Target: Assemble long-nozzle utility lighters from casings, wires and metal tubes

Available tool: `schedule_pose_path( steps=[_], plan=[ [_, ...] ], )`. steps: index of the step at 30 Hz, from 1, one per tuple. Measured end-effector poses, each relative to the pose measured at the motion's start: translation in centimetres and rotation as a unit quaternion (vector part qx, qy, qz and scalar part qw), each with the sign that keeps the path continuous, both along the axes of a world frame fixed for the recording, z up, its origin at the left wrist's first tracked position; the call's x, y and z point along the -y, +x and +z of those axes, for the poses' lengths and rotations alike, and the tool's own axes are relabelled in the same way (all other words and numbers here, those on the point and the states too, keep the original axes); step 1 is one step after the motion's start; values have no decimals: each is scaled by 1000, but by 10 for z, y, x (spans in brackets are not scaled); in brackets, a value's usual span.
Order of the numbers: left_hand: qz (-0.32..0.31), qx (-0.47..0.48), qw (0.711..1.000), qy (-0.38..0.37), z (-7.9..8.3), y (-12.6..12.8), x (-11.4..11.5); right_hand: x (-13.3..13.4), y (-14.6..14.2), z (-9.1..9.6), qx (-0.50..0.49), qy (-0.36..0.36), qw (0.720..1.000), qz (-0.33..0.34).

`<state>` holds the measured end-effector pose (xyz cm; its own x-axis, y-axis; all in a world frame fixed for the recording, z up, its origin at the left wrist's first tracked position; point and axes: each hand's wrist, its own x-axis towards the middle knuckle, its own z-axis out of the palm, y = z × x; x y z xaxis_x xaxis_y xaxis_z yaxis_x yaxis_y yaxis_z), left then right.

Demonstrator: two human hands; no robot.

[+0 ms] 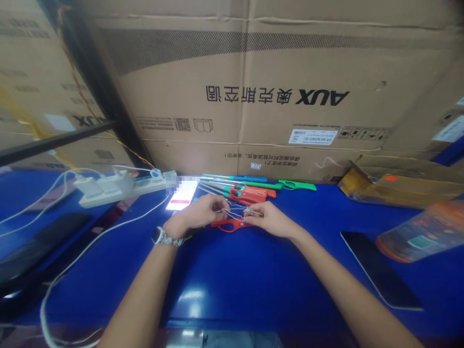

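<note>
Both my hands meet over the blue table (232, 280), pinching a thin white wire (232, 214) between them. My left hand (199, 212), with a watch on its wrist, is closed on the wire's left end. My right hand (270, 218) is closed on its right end, where a small part sits. Under the hands lies a red long-nosed lighter (228, 225). Behind them lie several more lighters: a red one (250, 193) and green ones (290, 185), with blue parts among them.
A lit phone (181, 195) lies left of the lighters. A white power strip (119, 186) with chargers and cables sits at the back left. A dark tablet (380, 268) and orange packets (420, 234) lie right. Large cardboard boxes (271, 82) wall the back.
</note>
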<state>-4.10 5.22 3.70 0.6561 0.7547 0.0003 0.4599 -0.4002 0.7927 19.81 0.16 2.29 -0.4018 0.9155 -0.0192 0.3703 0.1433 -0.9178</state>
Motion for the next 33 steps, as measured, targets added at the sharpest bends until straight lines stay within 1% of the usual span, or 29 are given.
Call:
schedule_pose_path(
  steps=[2, 4, 6, 9, 11, 13, 16, 18, 19, 23, 26, 29, 33],
  plan=[
    [7, -10, 1000, 2, -1, 1, 0, -3, 1, -1, -5, -3, 1000, 7],
    [30, -12, 999, 33, 1, 5, 2, -5, 1, -1, -12, -7, 1000, 13],
    [57, -1, 992, 109, 6, 11, 7, -7, 2, -1, -15, -13, 1000, 14],
    [77, 5, 967, 242, 18, 20, 16, -9, 3, 0, -3, -22, 1000, 2],
    [76, 5, 957, 279, 25, 24, 20, -12, 5, 1, 8, -27, 1000, -13],
    [66, 4, 963, 261, 26, 25, 22, -17, 5, 2, 25, -25, 999, -23],
    [43, -21, 985, 164, 19, 24, 19, -27, 4, 3, 65, -1, 998, -24],
    [30, -49, 992, 109, 12, 22, 16, -33, 3, 2, 93, 21, 995, -27],
    [25, -61, 993, 96, 9, 22, 15, -35, 1, 1, 107, 32, 993, -30],
    [11, -79, 992, 102, -1, 26, 14, -32, -2, -1, 173, 93, 979, -59],
    [-8, -88, 988, 125, -8, 31, 14, -21, 1, 1, 221, 154, 961, -54],
    [-9, -103, 985, 140, -13, 35, 13, -12, 7, 2, 229, 201, 951, -45],
    [-20, -108, 983, 145, -14, 37, 13, -8, 16, -2, 213, 215, 952, -45]
  ],
)
